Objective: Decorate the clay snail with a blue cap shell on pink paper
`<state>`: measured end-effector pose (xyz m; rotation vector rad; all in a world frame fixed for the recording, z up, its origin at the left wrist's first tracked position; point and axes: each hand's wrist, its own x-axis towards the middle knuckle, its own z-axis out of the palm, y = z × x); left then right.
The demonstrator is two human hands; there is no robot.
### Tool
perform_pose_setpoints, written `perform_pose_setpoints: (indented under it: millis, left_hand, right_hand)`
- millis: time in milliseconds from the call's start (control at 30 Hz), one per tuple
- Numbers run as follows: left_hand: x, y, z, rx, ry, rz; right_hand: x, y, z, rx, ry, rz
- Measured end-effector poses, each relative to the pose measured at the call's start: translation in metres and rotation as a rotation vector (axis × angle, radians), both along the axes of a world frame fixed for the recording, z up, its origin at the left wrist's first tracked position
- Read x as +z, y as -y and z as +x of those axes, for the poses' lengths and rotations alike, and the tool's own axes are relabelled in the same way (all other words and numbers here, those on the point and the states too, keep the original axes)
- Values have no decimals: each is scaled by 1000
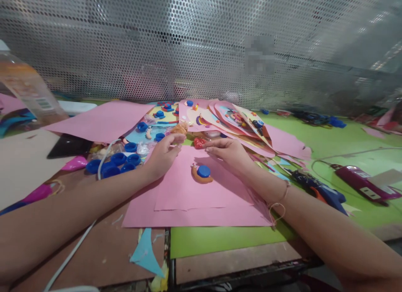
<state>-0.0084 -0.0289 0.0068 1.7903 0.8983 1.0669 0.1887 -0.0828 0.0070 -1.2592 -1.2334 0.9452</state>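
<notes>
Two hands (166,154) (231,154), red packet (199,143) between — clay snail (203,172)

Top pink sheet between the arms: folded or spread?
Spread. The top pink sheet lies flat on another pink sheet, the blue disc and brown curl on it.

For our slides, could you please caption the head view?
Blue-capped snail figure on pink paper, left hand and right hand beyond it.
</notes>
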Motion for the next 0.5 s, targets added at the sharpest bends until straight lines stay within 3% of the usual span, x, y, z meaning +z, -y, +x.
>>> perform_pose_setpoints:
  millis: [233, 500]
  left_hand:
    - [0, 0, 0, -11, -14, 17]
    - [3, 2, 0, -7, -88, 63]
  right_hand:
    - [8, 3, -2, -30, 90, 29]
    - [4, 0, -1, -24, 50, 54]
